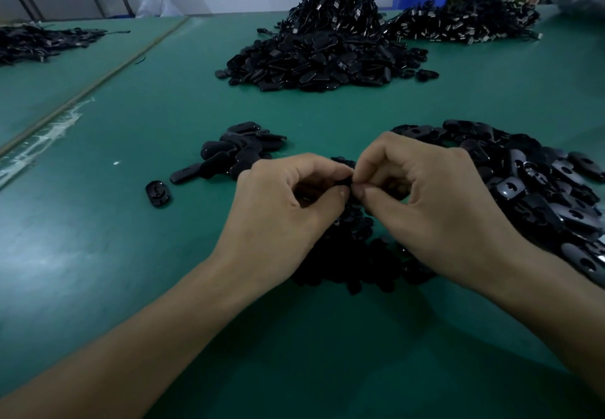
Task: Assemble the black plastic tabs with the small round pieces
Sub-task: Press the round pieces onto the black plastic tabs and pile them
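No readable text, label, brand, number or sign anywhere on the worktop [163,255] or the parts lying on it. Only a tiny pale mark on one black tab [342,65] in the far pile [304,58], too small and blurred to make out.

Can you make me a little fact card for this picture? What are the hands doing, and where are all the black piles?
Surface: green table
Hands: left hand and right hand both pinch one small black piece
Under hands: pile of small round pieces
Right side: pile of black tabs
Left of hands: smaller tab pile, lone tab
Far back: big tab heap, cable bundles
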